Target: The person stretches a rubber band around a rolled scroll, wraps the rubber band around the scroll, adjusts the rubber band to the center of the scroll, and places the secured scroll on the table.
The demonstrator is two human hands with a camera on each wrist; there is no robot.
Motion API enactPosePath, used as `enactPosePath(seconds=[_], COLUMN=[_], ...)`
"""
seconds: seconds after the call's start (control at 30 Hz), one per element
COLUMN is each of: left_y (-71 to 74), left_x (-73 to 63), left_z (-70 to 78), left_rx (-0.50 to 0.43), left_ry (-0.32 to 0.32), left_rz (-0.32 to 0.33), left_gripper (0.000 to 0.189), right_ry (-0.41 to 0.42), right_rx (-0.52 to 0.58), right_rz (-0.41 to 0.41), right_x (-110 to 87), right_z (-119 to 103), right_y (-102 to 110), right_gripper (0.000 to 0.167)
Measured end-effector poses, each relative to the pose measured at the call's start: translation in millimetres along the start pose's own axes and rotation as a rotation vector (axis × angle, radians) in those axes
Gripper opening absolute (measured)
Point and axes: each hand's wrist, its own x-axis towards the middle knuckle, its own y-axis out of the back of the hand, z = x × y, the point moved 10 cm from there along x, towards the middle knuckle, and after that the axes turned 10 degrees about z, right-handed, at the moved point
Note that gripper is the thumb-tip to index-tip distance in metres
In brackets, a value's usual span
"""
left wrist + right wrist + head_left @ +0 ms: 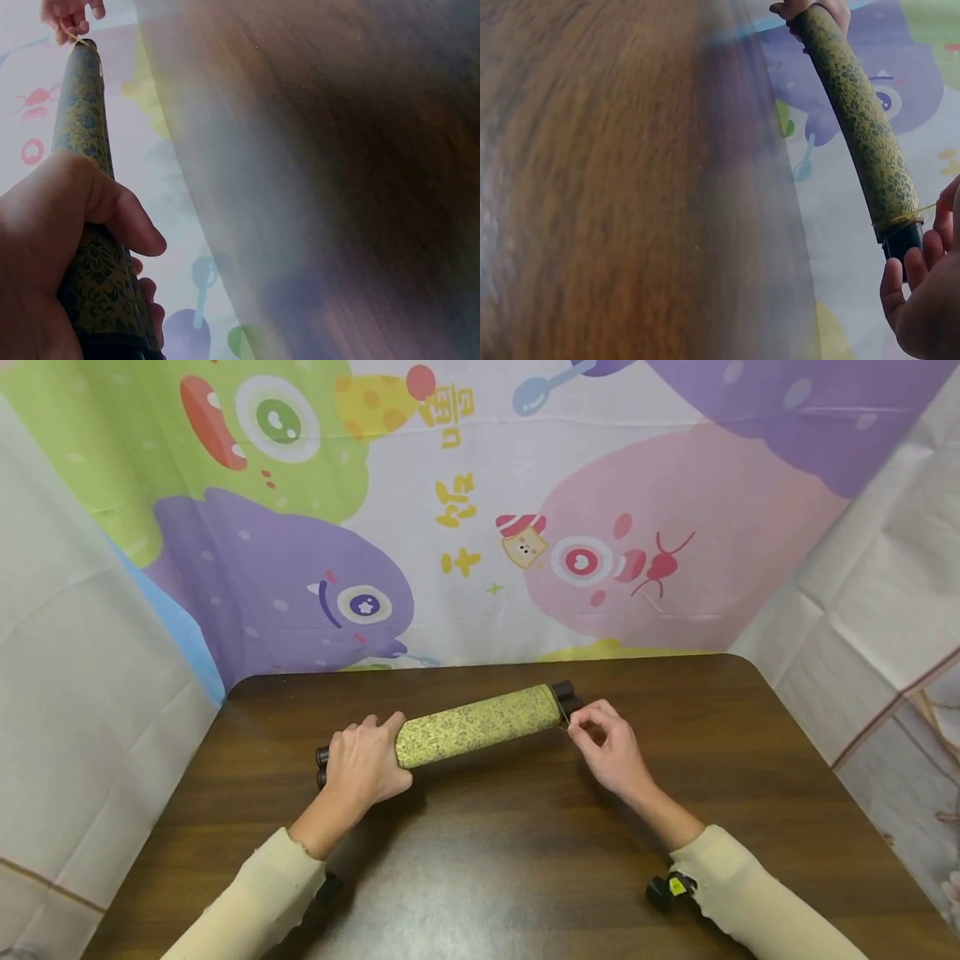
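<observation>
Patterned scroll held aslant over the table, cord pinched at its right end.
Yellow-green, dark-flowered, fabric-covered double-roll scroll (480, 727) sits above the far half of the brown wood-grain table (487, 877), between my hands; long axis runs left to right, the right end farther from me than the left. Paired dark cylindrical knobs (562, 688) jut from both ends. My left hand (365, 762), back upward, grips the scroll near its left end, thumb along the near side, fingers over the far edge. My right hand (611, 747) pinches a thin yellow cord (928, 207) between thumb and forefinger, just beside the right-hand knobs. Both forearms, in cream sleeves (243, 897), angle inward from the near corners.
</observation>
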Motion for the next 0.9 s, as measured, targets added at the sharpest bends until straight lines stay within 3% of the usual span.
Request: enactPosePath(seconds=[0.4, 0.9], left_y=[1.0, 10.6], left_x=[-0.1, -0.7], left_z=[3.9, 13.5], left_rx=[0.001, 0.008], left_ry=[0.011, -0.013], left_rz=[-0.021, 0.038], left_gripper=[0.052, 0.049], right_ry=[-0.025, 0.036], right_rx=[0.077, 0.017], right_rz=[-0.053, 0.050], right_x=[-4.3, -5.5], right_z=[3.2, -5.7], right_y=[-5.2, 2.6], right_gripper=[0.011, 0.013])
